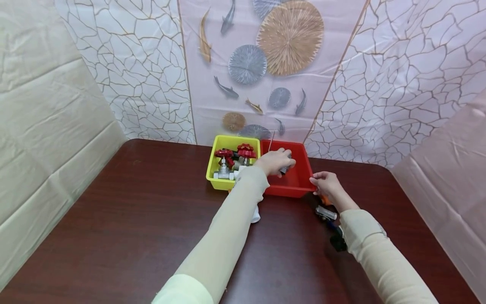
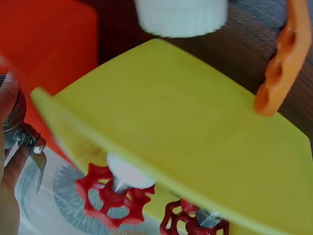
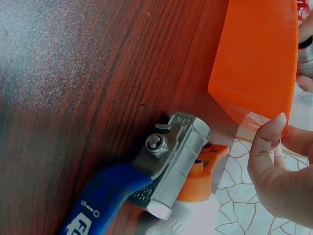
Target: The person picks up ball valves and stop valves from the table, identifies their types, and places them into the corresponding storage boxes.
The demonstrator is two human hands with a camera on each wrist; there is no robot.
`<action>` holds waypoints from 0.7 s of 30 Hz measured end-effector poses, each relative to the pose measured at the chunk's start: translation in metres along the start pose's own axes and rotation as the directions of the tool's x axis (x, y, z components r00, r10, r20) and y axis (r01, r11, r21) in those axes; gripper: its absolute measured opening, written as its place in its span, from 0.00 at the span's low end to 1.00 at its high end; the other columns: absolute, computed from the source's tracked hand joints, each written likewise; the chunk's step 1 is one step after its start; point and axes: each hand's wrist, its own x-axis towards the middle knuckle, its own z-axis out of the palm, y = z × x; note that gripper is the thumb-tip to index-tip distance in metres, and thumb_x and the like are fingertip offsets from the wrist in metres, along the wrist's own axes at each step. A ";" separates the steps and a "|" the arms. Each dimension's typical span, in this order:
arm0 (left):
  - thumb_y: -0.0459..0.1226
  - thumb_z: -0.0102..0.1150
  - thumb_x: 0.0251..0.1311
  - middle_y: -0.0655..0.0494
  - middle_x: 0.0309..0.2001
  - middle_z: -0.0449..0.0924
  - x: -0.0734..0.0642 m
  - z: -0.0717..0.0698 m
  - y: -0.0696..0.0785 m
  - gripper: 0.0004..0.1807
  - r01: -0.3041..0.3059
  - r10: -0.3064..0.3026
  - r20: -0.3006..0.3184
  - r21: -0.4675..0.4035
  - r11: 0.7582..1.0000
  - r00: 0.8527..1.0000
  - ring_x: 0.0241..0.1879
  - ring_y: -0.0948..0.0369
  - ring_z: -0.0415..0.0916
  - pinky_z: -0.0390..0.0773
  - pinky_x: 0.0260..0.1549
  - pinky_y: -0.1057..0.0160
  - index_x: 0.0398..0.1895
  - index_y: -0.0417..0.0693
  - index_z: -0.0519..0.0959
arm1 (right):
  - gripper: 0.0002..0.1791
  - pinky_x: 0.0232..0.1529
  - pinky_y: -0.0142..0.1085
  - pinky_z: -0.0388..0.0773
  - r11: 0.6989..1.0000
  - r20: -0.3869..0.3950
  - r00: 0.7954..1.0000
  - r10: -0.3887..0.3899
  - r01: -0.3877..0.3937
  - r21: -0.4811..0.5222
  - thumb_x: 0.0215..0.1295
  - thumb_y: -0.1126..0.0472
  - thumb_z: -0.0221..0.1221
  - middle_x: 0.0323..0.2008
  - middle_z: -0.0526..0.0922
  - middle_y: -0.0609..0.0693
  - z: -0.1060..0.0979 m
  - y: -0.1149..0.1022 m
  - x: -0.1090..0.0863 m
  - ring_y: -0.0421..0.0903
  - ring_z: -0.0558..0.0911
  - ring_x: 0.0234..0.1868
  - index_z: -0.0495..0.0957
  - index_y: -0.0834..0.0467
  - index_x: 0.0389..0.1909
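Over the red bin (image 1: 282,190), my left hand (image 1: 275,161) grips a grey metal valve (image 1: 284,169). The left wrist view shows part of this valve (image 2: 17,122), with a nut and a flat lever; the fingers hide much of it. My right hand (image 1: 327,184) pinches the red bin's right front corner at the rim, thumb outside, as the right wrist view shows. Left of the red bin, the yellow bin (image 1: 221,184) holds several valves with red handwheels (image 1: 246,150) and white fittings.
Right of the red bin lie a ball valve with a blue lever (image 3: 166,166) and a white valve with an orange handle (image 3: 198,186). A white pipe fitting (image 1: 256,216) and an orange handle (image 2: 281,63) are before the yellow bin. Patterned cloth (image 1: 152,76) hangs behind the table (image 1: 152,219).
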 end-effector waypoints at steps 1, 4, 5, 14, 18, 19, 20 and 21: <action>0.42 0.64 0.57 0.54 0.55 0.68 0.001 0.003 0.000 0.17 0.000 0.000 0.008 -0.008 1.000 1.000 0.54 0.58 0.64 0.74 0.51 0.66 0.49 0.56 0.74 | 0.20 0.29 0.31 0.80 1.000 -0.003 1.000 0.004 -0.004 -0.002 0.70 0.63 0.48 0.41 0.73 0.58 0.000 0.000 0.000 0.37 0.72 0.20 0.63 0.73 0.57; 0.41 0.63 0.57 0.54 0.54 0.68 0.002 0.009 -0.001 0.15 0.008 -0.008 0.023 -0.008 1.000 1.000 0.54 0.59 0.64 0.73 0.51 0.66 0.48 0.56 0.75 | 0.20 0.30 0.31 0.81 1.000 -0.006 1.000 0.009 -0.009 0.000 0.71 0.63 0.48 0.42 0.73 0.59 0.000 0.001 0.000 0.37 0.72 0.20 0.63 0.73 0.57; 0.41 0.64 0.57 0.54 0.54 0.68 0.003 0.011 -0.001 0.15 0.013 -0.013 0.027 -0.005 1.000 1.000 0.54 0.59 0.64 0.73 0.51 0.66 0.48 0.57 0.75 | 0.20 0.30 0.31 0.81 1.000 -0.010 1.000 0.010 -0.010 -0.001 0.71 0.63 0.48 0.42 0.73 0.58 0.000 0.000 0.000 0.37 0.72 0.20 0.63 0.73 0.57; 0.35 0.61 0.59 0.55 0.51 0.71 0.003 0.020 -0.001 0.15 -0.001 0.007 0.066 -0.083 0.997 0.998 0.51 0.60 0.66 0.72 0.51 0.65 0.48 0.58 0.78 | 0.17 0.25 0.29 0.79 1.000 -0.037 0.999 0.018 -0.018 0.016 0.70 0.64 0.49 0.42 0.71 0.59 0.001 -0.001 0.001 0.36 0.73 0.18 0.65 0.73 0.52; 0.34 0.60 0.59 0.55 0.51 0.71 0.001 0.021 0.000 0.15 0.004 0.002 0.073 -0.083 0.997 0.997 0.52 0.60 0.66 0.72 0.52 0.65 0.49 0.58 0.78 | 0.16 0.24 0.29 0.79 0.999 -0.051 0.998 0.022 -0.021 0.026 0.70 0.64 0.49 0.41 0.70 0.58 0.003 -0.001 0.001 0.36 0.72 0.16 0.66 0.73 0.51; 0.34 0.60 0.59 0.55 0.51 0.71 0.001 0.021 0.000 0.15 0.003 0.003 0.075 -0.083 0.997 0.997 0.52 0.60 0.66 0.72 0.52 0.65 0.49 0.58 0.78 | 0.16 0.24 0.29 0.79 0.999 -0.055 0.998 0.024 -0.023 0.026 0.70 0.64 0.49 0.41 0.70 0.57 0.003 0.000 0.001 0.36 0.72 0.16 0.66 0.73 0.50; 0.33 0.60 0.59 0.55 0.51 0.71 0.001 0.022 0.000 0.16 0.002 0.005 0.076 -0.083 0.997 0.997 0.52 0.60 0.66 0.72 0.52 0.65 0.49 0.58 0.78 | 0.15 0.24 0.28 0.79 0.999 -0.058 0.998 0.025 -0.023 0.026 0.70 0.64 0.49 0.40 0.70 0.57 0.004 0.000 0.000 0.36 0.72 0.16 0.66 0.73 0.50; 0.33 0.59 0.59 0.55 0.51 0.71 0.001 0.022 0.000 0.15 0.000 0.006 0.080 -0.084 0.996 0.997 0.52 0.59 0.67 0.72 0.52 0.65 0.49 0.58 0.78 | 0.15 0.24 0.29 0.79 0.999 -0.062 0.998 0.023 -0.022 0.024 0.70 0.64 0.49 0.40 0.70 0.57 0.004 0.000 0.000 0.36 0.72 0.16 0.66 0.73 0.50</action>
